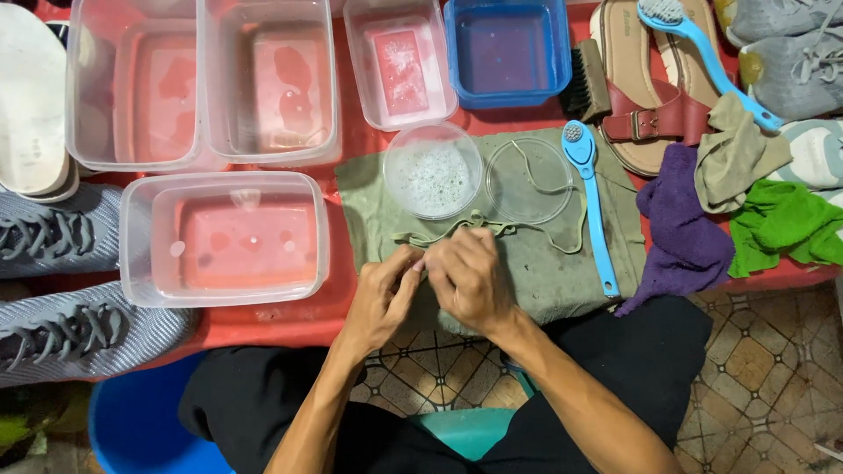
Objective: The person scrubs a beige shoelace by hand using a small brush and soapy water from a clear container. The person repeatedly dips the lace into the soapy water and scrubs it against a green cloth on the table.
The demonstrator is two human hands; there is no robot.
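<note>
Both hands meet at the near edge of an olive cloth (pixel 544 263) on the red table (pixel 290 320): the left hand (pixel 384 294) and right hand (pixel 468 276) each have fingers curled narrow, pinching one end of a pale green shoelace (pixel 479 230). The lace trails toward 1 o'clock, crossing a clear round lid (pixel 529 180). A foamy round bowl (pixel 433 171) lies at 12 o'clock, a blue brush (pixel 593 206) at 2 o'clock, and a clear tub (pixel 224 237) at 9 o'clock.
</note>
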